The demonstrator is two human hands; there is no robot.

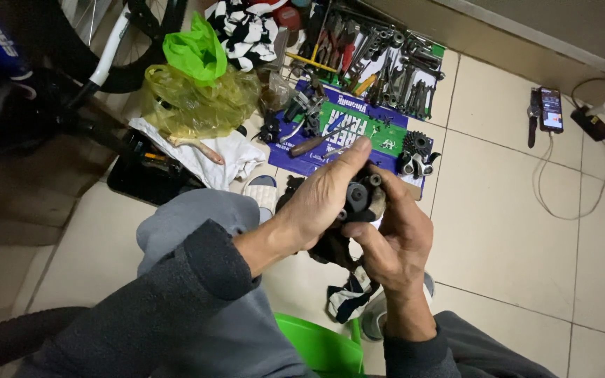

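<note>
You hold a small black metal bicycle part with round bolt ends (360, 198) up close in front of you, above the pale tiled floor (498, 231), so that both hands can work it at once. Your left hand (323, 203) wraps over it from the left, fingers closed around its body and the thumb laid straight along the top, which steadies it. Your right hand (397, 234) comes up from below, fingers curled and pressed against its underside and right edge. A dark striped rag (348, 297) hangs beneath the part, seemingly caught between your palms, probably to keep grease off.

The part looks hard, dull and oily, with short cylinders standing out of it. Beyond your hands, a flattened blue and green cardboard sheet (358, 129) serves as a work mat on the floor, carrying a toothed black sprocket cluster (416, 150) and a wooden-handled screwdriver (316, 143). Further back lies a heap of steel spanners and pliers (386, 63). A crumpled yellow-green plastic bag (197, 91) sits to the left, soft and translucent.
</note>
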